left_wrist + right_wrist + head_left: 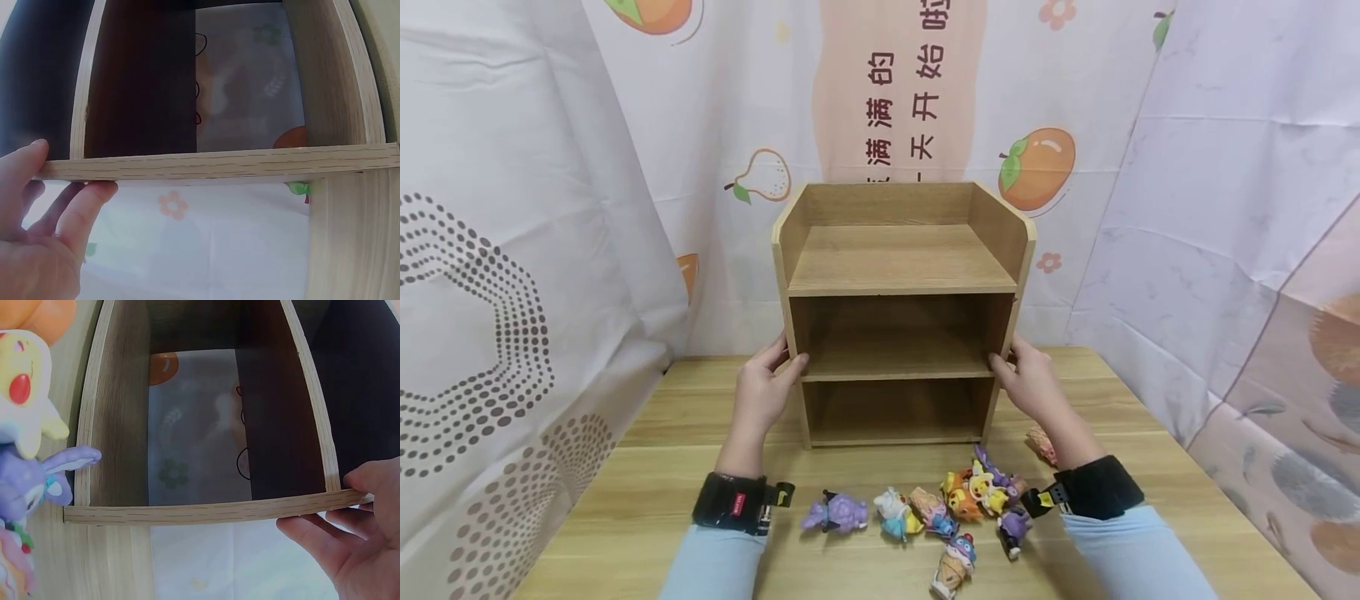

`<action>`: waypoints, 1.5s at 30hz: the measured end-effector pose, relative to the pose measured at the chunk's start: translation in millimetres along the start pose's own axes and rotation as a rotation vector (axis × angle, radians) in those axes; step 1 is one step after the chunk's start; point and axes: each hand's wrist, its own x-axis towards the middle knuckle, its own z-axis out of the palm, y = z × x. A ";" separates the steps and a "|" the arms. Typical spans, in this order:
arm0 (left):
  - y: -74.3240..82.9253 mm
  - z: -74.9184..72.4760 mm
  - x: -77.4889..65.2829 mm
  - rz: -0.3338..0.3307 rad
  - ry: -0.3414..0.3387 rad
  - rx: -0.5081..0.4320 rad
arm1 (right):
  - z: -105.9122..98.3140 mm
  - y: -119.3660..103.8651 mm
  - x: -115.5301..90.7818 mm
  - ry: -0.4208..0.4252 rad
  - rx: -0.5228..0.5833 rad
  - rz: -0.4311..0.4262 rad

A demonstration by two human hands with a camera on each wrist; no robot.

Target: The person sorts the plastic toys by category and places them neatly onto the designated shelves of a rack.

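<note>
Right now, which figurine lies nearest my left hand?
The purple figurine at the group's left end; the other figurines all lie farther right from your left hand.

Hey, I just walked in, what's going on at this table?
A person is gripping a small wooden shelf unit by its two sides, the left hand on one side panel and the right hand on the other. The unit is upright, with its open front facing the person. Several small toy figures lie on the table in front of it, mostly between the person's forearms, and neither hand is holding one.
</note>
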 end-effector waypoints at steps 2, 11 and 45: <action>-0.3 1.1 1.0 -0.003 0.006 0.006 | 0.8 1.1 0.7 0.006 0.005 0.001; -0.6 6.9 3.0 -0.014 0.045 -0.013 | 0.2 1.4 3.5 0.011 -0.001 0.009; -3.2 -10.0 -13.1 -0.236 -0.150 -0.217 | -23.5 -6.4 -6.6 -0.108 0.156 0.024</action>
